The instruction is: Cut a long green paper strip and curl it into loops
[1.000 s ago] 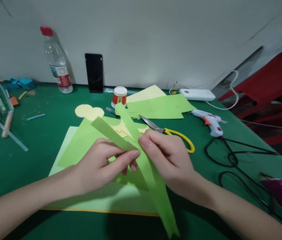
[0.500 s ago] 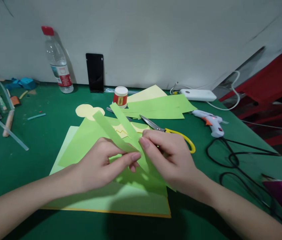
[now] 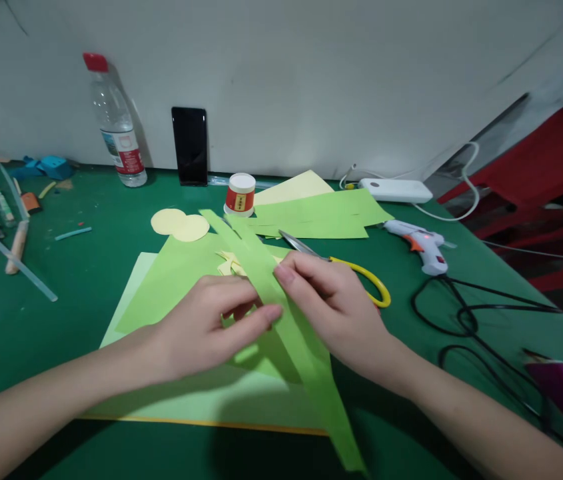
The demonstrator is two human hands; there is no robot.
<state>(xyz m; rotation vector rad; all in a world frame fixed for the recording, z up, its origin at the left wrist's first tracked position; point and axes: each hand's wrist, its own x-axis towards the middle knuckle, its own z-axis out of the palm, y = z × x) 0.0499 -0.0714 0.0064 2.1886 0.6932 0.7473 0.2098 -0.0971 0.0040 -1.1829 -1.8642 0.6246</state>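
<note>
A long light-green paper strip [image 3: 306, 347] slants between my hands, its upper end divided into two narrow tails. My left hand [image 3: 206, 327] is closed on its left edge, thumb in front and fingers partly hidden behind. On the right edge, thumb and forefinger of my right hand [image 3: 336, 307] pinch the same strip. Beneath it lie a green sheet [image 3: 161, 293] and a paler green sheet [image 3: 171, 400]. Small cream paper scraps [image 3: 228, 265] show behind the strip. Yellow-handled scissors [image 3: 368, 277] lie partly covered by my right hand.
Two cream paper circles [image 3: 176, 223], a red-and-white tub [image 3: 240, 195] and more green paper [image 3: 321, 213] lie further back. A bottle [image 3: 118, 133] and phone [image 3: 190, 147] stand at the wall. To the right are a glue gun [image 3: 424, 247] and black cable [image 3: 466, 327].
The two spread tails of the strip have come together and lean further left at the top. Its lower end now reaches down past the sheets. Both hands stay nearly in place.
</note>
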